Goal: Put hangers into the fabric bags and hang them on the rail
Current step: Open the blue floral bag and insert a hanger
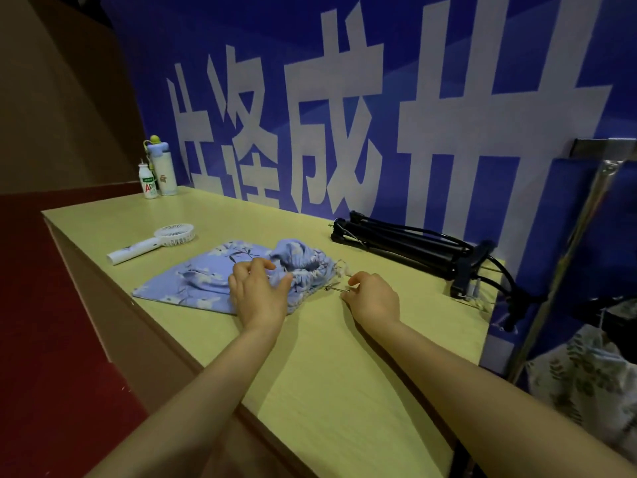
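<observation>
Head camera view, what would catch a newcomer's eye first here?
The blue banner with huge white characters fills the back wall. On the table, the left hand presses a blue floral fabric bag while the right hand pinches a metal hanger hook at its gathered mouth.

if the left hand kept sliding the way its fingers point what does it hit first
Probably the gathered mouth of the blue floral bag: the left hand already rests on the bag, fingers aimed up-right at that bunched opening. Further along lies the pile of black hangers, though depth is unclear.
</observation>
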A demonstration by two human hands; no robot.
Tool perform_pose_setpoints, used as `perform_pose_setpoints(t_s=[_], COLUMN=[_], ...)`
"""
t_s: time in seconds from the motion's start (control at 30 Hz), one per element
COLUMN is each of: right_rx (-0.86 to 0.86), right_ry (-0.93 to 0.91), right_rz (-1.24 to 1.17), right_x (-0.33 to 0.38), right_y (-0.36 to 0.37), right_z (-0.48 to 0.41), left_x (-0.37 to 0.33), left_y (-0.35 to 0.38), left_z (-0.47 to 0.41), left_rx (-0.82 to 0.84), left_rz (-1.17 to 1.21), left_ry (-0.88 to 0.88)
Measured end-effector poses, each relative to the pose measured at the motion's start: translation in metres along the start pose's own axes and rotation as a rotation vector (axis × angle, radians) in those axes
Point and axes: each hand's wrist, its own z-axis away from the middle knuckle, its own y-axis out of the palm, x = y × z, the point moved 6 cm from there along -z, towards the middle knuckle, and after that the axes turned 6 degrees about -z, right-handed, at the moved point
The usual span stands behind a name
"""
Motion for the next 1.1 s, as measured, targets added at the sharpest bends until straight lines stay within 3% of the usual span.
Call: perform_pose_setpoints(t_s=[0.13, 0.37, 0.53, 0.63, 0.73, 0.97, 1.1], right_rx=[-0.011, -0.014, -0.072, -0.062, 0.011, 0.000, 0.100], right_ry=[-0.044, -0.058, 0.025, 0.019, -0.033, -0.179, -0.302], right_rz=[0.005, 0.065, -0.279, -0.600, -0.754, -0.759, -0.656], right_x=[0.003, 0.004, -0.003, 0.003, 0.021, 0.065, 0.105], right_y=[0.008, 0.010, 0.004, 0.001, 0.003, -0.012, -0.022], right_z=[-0.010, -0.010, -0.004, 0.001, 0.004, 0.004, 0.006], left_x=[0.000, -0.006, -0.002, 0.002, 0.000, -0.009, -0.023], left_y=[0.010, 0.022, 0.012, 0.018, 0.023, 0.003, -0.044], left_z=[-0.010, -0.012, -0.025, -0.037, -0.041, -0.056, -0.069], left_rx=[0.024, 0.204, 0.134, 0.202, 0.267, 0.138, -0.018], left_rz=[-0.040, -0.096, 0.142, 0.088, 0.071, 0.098, 0.147], left_ry=[0.040, 0.101, -0.040, -0.095, -0.110, -0.047, -0.013])
